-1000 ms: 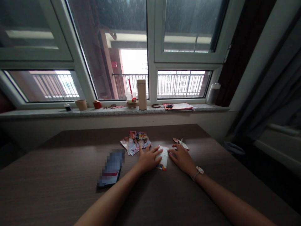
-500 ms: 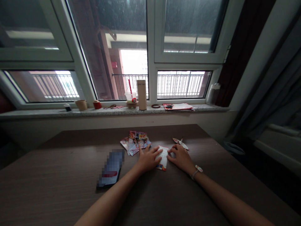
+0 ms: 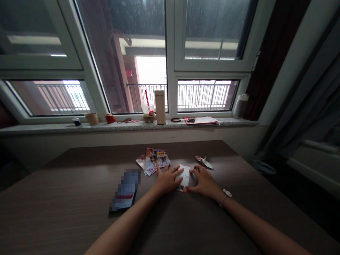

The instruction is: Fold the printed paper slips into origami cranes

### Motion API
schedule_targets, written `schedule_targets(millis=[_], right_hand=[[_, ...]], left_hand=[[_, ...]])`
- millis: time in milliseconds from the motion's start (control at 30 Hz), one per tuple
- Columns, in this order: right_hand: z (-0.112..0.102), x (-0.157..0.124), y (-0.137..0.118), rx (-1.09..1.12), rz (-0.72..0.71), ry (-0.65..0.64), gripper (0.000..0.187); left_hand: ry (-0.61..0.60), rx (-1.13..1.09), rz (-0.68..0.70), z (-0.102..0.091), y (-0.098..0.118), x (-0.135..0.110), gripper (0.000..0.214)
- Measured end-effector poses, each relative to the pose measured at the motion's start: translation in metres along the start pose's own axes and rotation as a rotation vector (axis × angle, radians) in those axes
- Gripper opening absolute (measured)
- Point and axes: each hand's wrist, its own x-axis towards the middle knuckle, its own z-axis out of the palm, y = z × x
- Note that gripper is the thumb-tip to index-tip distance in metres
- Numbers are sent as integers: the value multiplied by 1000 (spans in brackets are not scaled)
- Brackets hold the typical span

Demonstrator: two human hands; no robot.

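A folded white paper (image 3: 184,176) with a coloured lower corner lies on the dark wooden table (image 3: 79,198). My left hand (image 3: 167,180) rests flat on its left side, fingers spread. My right hand (image 3: 205,182) presses its right edge, fingers apart and the thumb down at the lower corner. A stack of colourful printed sheets (image 3: 153,160) lies just beyond my left hand. A small folded paper figure (image 3: 203,162) sits beyond my right hand.
A dark phone (image 3: 125,193) lies left of my left arm. On the stone windowsill (image 3: 53,127) stand a beige flask (image 3: 160,107), a plastic cup with a red straw (image 3: 147,106), small cups, scissors and red papers (image 3: 202,120). A curtain hangs at the right.
My right hand has slid down along the paper's right edge, the thumb now reaching its lower corner. My left hand stays flat on the paper.
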Motion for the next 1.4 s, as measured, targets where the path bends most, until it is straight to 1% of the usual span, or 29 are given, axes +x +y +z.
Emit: schedule_targets(millis=[167,333,433,533,633,700,767,800,1100,1267,1400], right_hand=[[-1,-6,-4,-18,-25,-35,85],[0,-9,-3,-16,-55,-12,85],[1,-7,1,13,-50,-17,83],[1,-4,5,74,-33,1,66],[-2,-2,6,142,-26,33,43],[-4,-1,6,173,-45,41,26],[-5,-1,5,196,-67,50,16],[-5,-2,4,207,-73,56,14],[-5,-1,4,194,-49,70,17],[-6,-1,0,125,-5,85,18],[-6,-1,-1,53,41,92,25]], left_hand=[[4,2,-3,1,0,0,49],[17,5,0,3,-1,0,49],[27,-2,7,3,-2,0,48],[26,-3,5,2,-1,-1,48],[11,-9,-1,0,1,-1,48],[5,-20,-4,0,1,-1,48],[4,-32,-4,-1,1,-2,48],[5,-35,-3,-1,1,-2,48],[8,-25,-7,0,0,-1,48],[12,-38,-11,2,-1,0,47],[5,-41,-15,2,-1,0,48]])
